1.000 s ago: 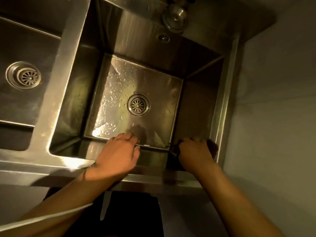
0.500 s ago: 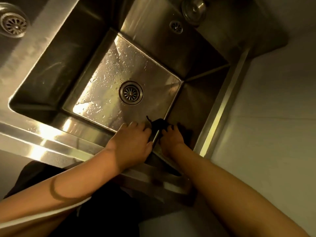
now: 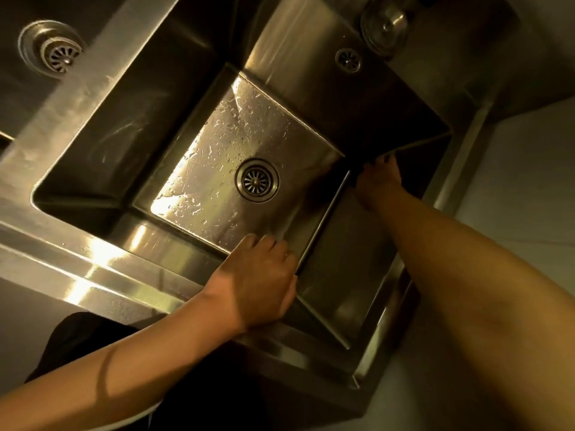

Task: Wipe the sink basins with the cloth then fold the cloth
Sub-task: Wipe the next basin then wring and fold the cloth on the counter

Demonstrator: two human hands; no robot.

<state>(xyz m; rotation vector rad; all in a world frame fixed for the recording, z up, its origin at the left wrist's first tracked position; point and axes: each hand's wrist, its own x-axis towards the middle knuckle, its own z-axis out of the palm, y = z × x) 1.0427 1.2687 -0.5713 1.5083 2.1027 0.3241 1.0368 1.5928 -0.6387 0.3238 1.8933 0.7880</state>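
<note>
The right sink basin (image 3: 174,253) is steel, with water drops on its floor around the drain (image 3: 257,180). My right hand (image 3: 378,181) reaches deep to the floor's far right corner and presses flat there. The dark cloth (image 3: 357,175) lies under that hand, and only a thin dark edge shows beside the thumb. My left hand (image 3: 258,278) rests on the basin's near wall, its fingertips at the floor's front edge, holding nothing. The left basin (image 3: 102,42) with its own drain (image 3: 57,56) lies at the upper left.
A round steel fitting (image 3: 385,23) sits on the back ledge above the overflow hole (image 3: 348,59). A pale wall (image 3: 529,197) runs close along the sink's right side. My dark clothing (image 3: 93,334) shows below the front rim.
My right hand slid with the cloth from the near right corner along the right wall to the far right corner. The left hand stayed on the near wall. The view swung.
</note>
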